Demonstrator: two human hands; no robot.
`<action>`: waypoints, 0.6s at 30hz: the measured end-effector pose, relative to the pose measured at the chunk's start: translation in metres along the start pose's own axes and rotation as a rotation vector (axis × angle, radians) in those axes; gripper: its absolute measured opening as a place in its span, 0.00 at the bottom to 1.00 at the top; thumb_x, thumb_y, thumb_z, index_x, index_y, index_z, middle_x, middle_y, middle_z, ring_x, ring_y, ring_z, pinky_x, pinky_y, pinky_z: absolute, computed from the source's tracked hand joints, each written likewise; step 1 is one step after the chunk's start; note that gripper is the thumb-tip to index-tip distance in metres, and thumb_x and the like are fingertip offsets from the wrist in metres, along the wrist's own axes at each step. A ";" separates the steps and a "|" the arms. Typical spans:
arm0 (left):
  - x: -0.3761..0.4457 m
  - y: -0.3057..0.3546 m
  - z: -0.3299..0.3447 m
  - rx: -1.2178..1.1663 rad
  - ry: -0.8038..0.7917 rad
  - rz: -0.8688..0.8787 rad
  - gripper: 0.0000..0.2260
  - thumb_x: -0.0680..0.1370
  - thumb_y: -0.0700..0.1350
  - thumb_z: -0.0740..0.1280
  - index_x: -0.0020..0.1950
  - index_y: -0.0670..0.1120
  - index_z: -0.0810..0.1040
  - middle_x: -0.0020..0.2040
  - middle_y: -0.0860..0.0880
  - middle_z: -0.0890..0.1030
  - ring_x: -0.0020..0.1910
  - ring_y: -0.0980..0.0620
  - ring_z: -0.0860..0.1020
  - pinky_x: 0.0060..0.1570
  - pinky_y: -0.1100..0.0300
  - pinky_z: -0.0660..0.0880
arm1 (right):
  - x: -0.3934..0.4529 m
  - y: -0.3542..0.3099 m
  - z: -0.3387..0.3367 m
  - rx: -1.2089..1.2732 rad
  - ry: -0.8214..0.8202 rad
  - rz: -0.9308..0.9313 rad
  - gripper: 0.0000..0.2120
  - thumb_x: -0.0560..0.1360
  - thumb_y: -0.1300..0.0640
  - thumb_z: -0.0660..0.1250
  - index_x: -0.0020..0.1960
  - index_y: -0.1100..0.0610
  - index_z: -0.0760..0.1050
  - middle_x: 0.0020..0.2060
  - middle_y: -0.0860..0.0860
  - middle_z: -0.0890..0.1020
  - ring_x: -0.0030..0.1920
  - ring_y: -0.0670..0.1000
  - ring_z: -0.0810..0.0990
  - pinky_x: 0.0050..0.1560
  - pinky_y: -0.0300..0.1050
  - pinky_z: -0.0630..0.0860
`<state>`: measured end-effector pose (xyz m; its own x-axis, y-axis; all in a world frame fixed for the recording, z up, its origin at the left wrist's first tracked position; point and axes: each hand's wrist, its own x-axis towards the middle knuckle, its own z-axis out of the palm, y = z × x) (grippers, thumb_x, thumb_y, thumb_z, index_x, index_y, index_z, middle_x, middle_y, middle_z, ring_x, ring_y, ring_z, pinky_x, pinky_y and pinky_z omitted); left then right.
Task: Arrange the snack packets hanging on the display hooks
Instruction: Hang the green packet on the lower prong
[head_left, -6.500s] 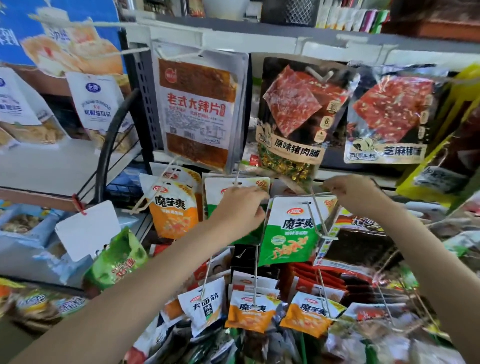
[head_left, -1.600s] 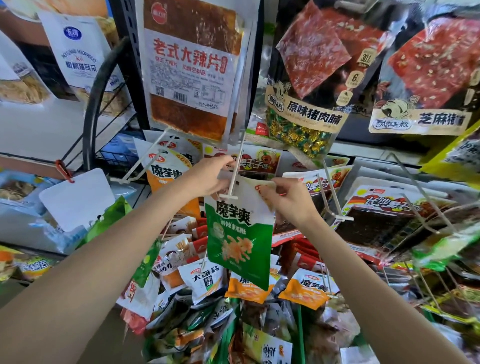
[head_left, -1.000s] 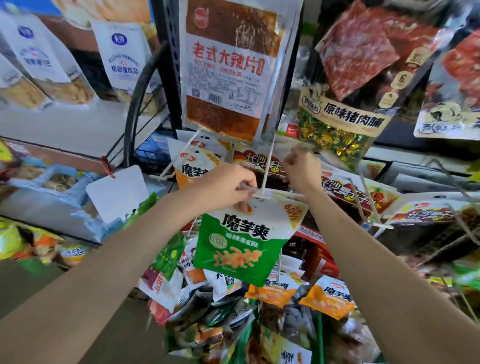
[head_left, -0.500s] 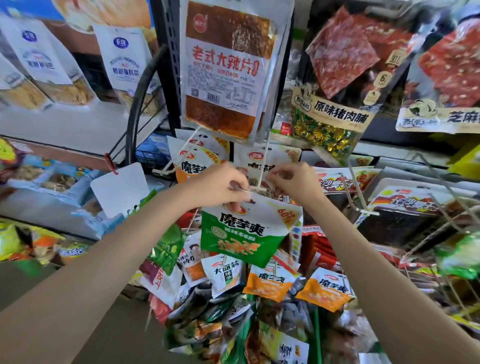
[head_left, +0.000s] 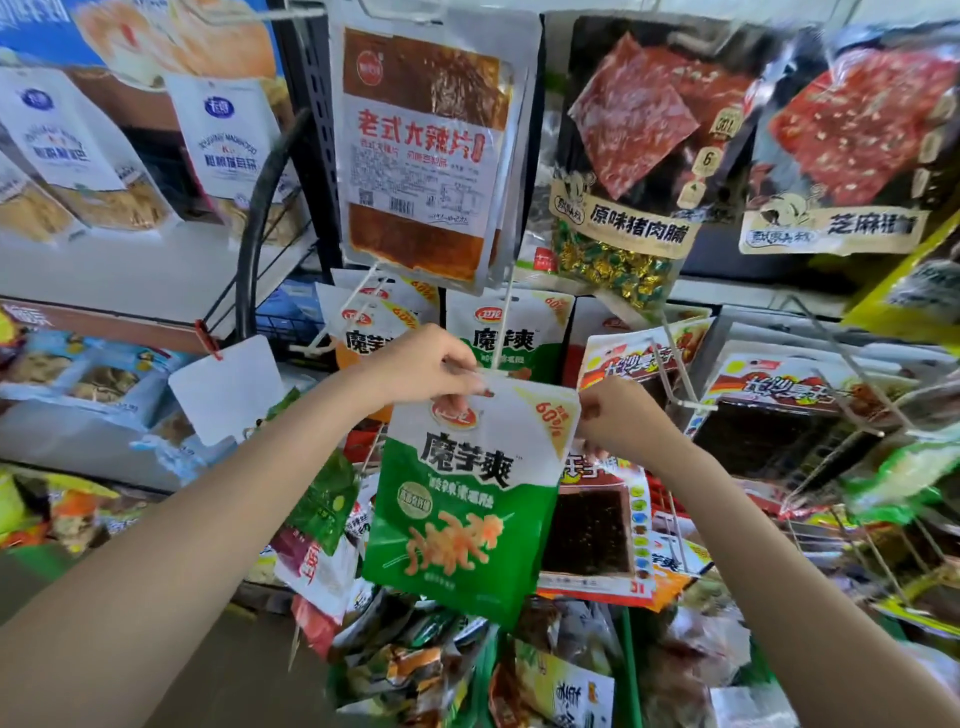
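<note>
A green and white snack packet (head_left: 467, 499) hangs in front of me at the tip of a white display hook (head_left: 501, 322). My left hand (head_left: 421, 366) pinches its top left edge right by the hook's tip. My right hand (head_left: 618, 415) grips its top right corner. Behind it, further back on the same hook, hangs another green packet (head_left: 511, 338). An orange packet (head_left: 363, 338) hangs on the hook to the left.
Large packets hang above: a brown spicy-strip bag (head_left: 426, 156) and two red jerky bags (head_left: 639, 156). Empty wire hooks (head_left: 831, 364) jut out at right. A white price tag (head_left: 228, 389) sticks out at left. Loose packets (head_left: 415, 665) are piled below.
The green packet has come forward and now hangs upright at the hook's tip. My right hand has moved from the hook to the packet's top right corner.
</note>
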<state>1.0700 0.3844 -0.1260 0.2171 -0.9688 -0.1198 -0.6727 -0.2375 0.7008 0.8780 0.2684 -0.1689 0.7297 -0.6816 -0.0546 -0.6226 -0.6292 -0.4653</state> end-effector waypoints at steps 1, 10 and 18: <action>0.004 -0.001 0.002 -0.014 0.044 -0.013 0.04 0.76 0.42 0.67 0.43 0.43 0.80 0.31 0.51 0.81 0.29 0.60 0.78 0.40 0.62 0.77 | 0.000 0.005 0.000 0.027 0.004 0.024 0.11 0.72 0.58 0.67 0.31 0.54 0.76 0.26 0.54 0.81 0.20 0.41 0.74 0.38 0.41 0.78; 0.039 -0.004 0.015 0.094 0.224 -0.067 0.06 0.76 0.37 0.64 0.48 0.40 0.80 0.45 0.43 0.80 0.43 0.46 0.79 0.45 0.56 0.75 | 0.003 0.018 -0.008 0.119 0.065 0.120 0.10 0.74 0.53 0.67 0.38 0.58 0.79 0.29 0.56 0.82 0.25 0.41 0.75 0.38 0.40 0.77; 0.083 -0.006 0.014 0.189 0.383 -0.050 0.06 0.75 0.36 0.64 0.43 0.37 0.81 0.40 0.42 0.80 0.42 0.47 0.76 0.42 0.58 0.73 | 0.007 0.011 0.000 0.071 0.177 0.157 0.09 0.75 0.57 0.64 0.42 0.60 0.81 0.32 0.56 0.84 0.36 0.50 0.81 0.44 0.42 0.77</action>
<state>1.0820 0.3047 -0.1495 0.4752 -0.8679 0.1445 -0.7651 -0.3265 0.5549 0.8765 0.2564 -0.1747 0.5608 -0.8277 0.0212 -0.6988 -0.4869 -0.5241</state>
